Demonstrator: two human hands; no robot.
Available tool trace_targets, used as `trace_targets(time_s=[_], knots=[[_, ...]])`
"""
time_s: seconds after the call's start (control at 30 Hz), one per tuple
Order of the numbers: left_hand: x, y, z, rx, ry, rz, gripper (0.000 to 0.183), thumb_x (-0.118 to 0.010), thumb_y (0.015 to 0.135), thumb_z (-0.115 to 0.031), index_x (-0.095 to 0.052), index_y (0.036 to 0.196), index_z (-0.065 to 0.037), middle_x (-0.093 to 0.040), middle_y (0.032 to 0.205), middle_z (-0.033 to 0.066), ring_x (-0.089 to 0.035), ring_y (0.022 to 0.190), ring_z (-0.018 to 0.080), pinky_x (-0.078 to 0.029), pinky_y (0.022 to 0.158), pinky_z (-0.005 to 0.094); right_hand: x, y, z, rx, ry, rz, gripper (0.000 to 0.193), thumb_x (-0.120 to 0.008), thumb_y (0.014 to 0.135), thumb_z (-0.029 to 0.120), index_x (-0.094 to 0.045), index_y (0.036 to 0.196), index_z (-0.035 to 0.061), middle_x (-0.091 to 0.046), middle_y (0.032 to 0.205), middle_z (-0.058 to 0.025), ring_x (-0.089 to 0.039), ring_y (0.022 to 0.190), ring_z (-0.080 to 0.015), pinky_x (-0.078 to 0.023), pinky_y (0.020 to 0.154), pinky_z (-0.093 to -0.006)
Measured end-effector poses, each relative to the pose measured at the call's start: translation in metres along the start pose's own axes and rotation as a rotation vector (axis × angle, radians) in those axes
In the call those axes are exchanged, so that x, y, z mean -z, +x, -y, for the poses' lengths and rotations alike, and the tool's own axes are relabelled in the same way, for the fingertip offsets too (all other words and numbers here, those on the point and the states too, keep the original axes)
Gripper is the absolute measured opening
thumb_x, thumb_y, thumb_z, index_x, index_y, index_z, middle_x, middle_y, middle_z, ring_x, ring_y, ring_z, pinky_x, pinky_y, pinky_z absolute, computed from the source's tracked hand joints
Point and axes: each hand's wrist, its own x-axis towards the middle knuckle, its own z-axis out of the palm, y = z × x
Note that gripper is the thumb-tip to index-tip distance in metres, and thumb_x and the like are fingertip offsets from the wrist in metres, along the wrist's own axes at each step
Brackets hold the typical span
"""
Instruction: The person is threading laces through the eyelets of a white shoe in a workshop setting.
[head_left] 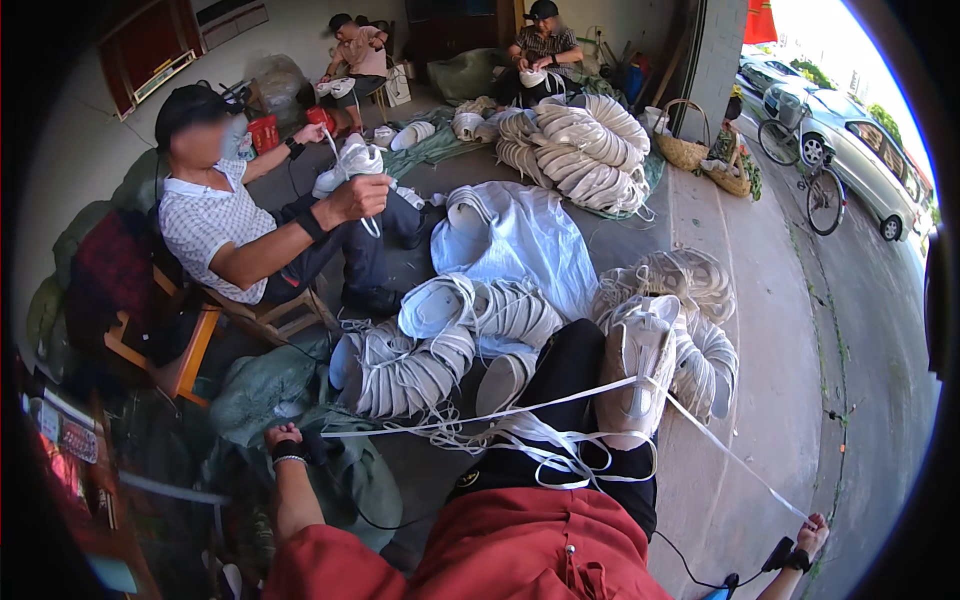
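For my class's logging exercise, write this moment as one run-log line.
left hand: holds lace out left; right hand: holds lace out right; shoe: between hands; lace: taut; shoe bundles: ahead

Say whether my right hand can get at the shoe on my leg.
Probably yes: nothing visible blocks the way from your right hand to the shoe; only the lace it holds stretches between them.
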Motion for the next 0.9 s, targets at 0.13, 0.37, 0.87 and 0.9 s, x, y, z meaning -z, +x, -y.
trace_targets(time_s=[0.13,0.37,0.87,0.9], knots=[[0.019,0.008,-0.003,-0.127,0.171,0.05,0.012,-0.038,0.08,-0.003,-0.043,0.069,-0.005,-0.049,0.065,0.0058,-0.051,0.059,0.0164,-0.038,0.045,0.027,0.008,-0.019,-0.015,0.052,0.032,-0.086,0.026,-0.036,0.083,0.011,-0.058,0.077,-0.0027,-0.06,0.068,-0.0101,-0.06,0.06,-0.0193,-0.055,0.061,-0.0288],[0.036,0.053,-0.015,-0.246,0.338,0.056,0.012,-0.042,0.081,-0.012,-0.043,0.07,-0.009,-0.044,0.064,0.0036,-0.048,0.056,0.0174,-0.038,0.045,0.0271,-0.011,-0.058,-0.057,0.08,-0.049,-0.167,0.026,-0.036,0.083,0.011,-0.057,0.076,-0.0022,-0.059,0.067,-0.009,-0.059,0.059,-0.0183,-0.054,0.06,-0.028],[0.049,0.073,-0.034,-0.265,0.147,0.017,0.015,-0.042,0.085,-0.018,-0.049,0.094,-0.008,-0.047,0.089,0.0064,-0.049,0.067,0.0187,-0.045,0.061,0.03,-0.009,-0.067,-0.094,0.093,-0.054,-0.23,0.025,-0.035,0.083,0.011,-0.055,0.075,-0.0011,-0.057,0.064,-0.0068,-0.057,0.056,-0.0162,-0.052,0.058,-0.0261],[0.05,0.066,-0.037,-0.308,0.133,0.038,0.015,-0.042,0.085,-0.018,-0.049,0.094,-0.008,-0.047,0.089,0.0064,-0.049,0.067,0.0187,-0.045,0.061,0.03,-0.007,-0.068,-0.095,0.098,-0.052,-0.235,0.025,-0.035,0.083,0.011,-0.055,0.074,-0.0011,-0.057,0.064,-0.0066,-0.056,0.055,-0.016,-0.052,0.057,-0.026]])
